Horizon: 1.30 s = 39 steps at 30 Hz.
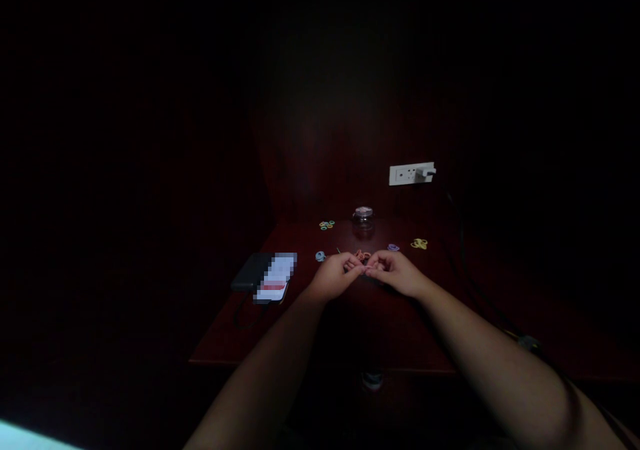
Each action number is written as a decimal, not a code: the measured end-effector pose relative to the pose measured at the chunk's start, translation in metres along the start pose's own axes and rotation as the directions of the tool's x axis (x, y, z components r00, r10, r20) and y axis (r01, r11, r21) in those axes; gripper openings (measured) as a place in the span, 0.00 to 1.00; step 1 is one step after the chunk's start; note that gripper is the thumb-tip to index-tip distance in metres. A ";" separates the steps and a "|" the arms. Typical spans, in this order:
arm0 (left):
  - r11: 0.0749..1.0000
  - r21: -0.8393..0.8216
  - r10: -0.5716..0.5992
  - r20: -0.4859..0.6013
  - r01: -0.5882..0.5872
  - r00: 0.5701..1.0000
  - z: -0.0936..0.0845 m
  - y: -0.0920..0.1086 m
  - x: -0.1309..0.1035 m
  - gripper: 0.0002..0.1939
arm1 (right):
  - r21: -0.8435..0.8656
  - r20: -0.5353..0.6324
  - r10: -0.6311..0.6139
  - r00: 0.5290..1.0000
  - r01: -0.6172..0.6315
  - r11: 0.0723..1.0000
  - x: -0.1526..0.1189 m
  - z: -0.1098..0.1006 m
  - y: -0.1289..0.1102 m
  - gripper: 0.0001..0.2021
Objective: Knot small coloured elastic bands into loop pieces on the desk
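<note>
My left hand and my right hand meet over the middle of the table, fingertips pinched close together. Something small and pale pinkish seems to lie between them, too small and dim to name. Just behind the fingers is a pile of orange-red elastic hair ties, partly covered by the hands. Blue hair ties lie beside my left hand. Beyond my right hand are purple hair ties, with yellow ones farther right. A mixed group of coloured hair ties sits at the back.
A clear lidded jar stands near the back of the dark red table. To the left lie a lit phone and a black flat device with a cable. On the back wall is a socket with a plug.
</note>
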<state>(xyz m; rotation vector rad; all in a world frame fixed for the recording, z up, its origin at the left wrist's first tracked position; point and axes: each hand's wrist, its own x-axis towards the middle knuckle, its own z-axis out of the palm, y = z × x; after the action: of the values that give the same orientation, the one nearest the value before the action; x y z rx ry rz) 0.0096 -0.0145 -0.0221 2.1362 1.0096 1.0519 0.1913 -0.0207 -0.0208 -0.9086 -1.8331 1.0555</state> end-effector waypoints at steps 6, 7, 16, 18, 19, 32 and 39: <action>0.999 -0.027 -0.020 -0.004 0.020 1.000 0.001 0.002 -0.001 0.12 | -0.012 0.003 0.006 1.000 -0.006 1.000 0.001 0.000 0.002 0.19; 0.999 -0.034 -0.021 -0.002 0.021 1.000 0.001 0.002 -0.001 0.13 | -0.012 0.006 0.007 1.000 -0.007 1.000 0.001 0.000 0.003 0.18; 1.000 -0.027 -0.003 0.029 0.003 1.000 0.003 -0.004 0.000 0.13 | -0.068 0.025 -0.006 1.000 0.007 0.998 0.003 -0.001 0.011 0.14; 1.000 -0.019 -0.012 0.026 0.013 1.000 0.003 -0.005 0.001 0.13 | -0.079 0.025 -0.006 1.000 0.008 0.997 0.003 -0.001 0.012 0.13; 1.000 -0.019 -0.016 0.025 0.017 1.000 0.003 -0.005 0.001 0.12 | -0.083 0.026 -0.005 1.000 0.007 0.997 0.003 -0.001 0.012 0.13; 1.000 -0.025 -0.009 0.017 0.010 1.000 0.003 -0.004 0.000 0.10 | -0.112 0.022 -0.024 0.999 0.026 0.993 0.001 -0.004 0.007 0.15; 1.000 -0.020 0.023 0.020 -0.022 1.000 0.002 -0.002 -0.001 0.09 | -0.162 -0.087 -0.030 0.996 0.016 0.987 0.006 -0.016 0.015 0.15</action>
<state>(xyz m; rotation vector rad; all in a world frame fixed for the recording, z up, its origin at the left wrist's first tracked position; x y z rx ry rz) 0.0099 -0.0143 -0.0251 2.1430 0.9643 1.0441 0.2055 -0.0048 -0.0277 -1.0102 -1.8697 0.8479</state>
